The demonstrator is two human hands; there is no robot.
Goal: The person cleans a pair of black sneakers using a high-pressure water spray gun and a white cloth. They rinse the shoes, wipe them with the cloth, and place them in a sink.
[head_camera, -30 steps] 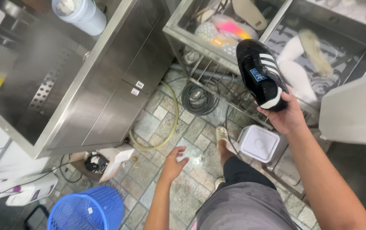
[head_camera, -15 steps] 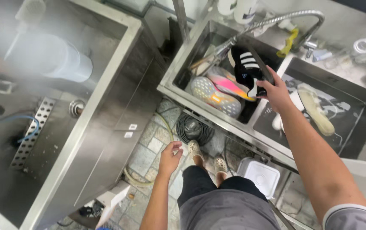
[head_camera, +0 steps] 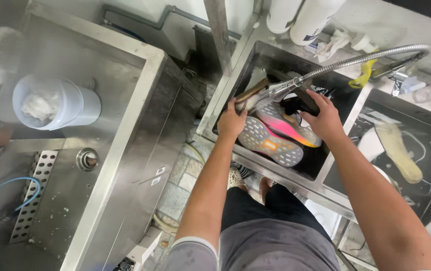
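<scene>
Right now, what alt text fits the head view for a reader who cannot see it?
Both hands reach into a steel sink basin: the left hand at a wooden-handled brush, the right hand on a black shoe under the flexible metal spray hose. A pink-and-grey sneaker lies sole-up below.

Even, bright overhead light fills the wash area, throwing soft glare off the steel counter (head_camera: 125, 165) and the flexible faucet hose (head_camera: 366, 56) — while the sink basin (head_camera: 255, 65) stays dark and shadowed. The left side, around the white tub (head_camera: 57, 103), is hazy and smeared — wide-angle distortion bends lines at the edges; both forearms look sharp, evenly lit
</scene>
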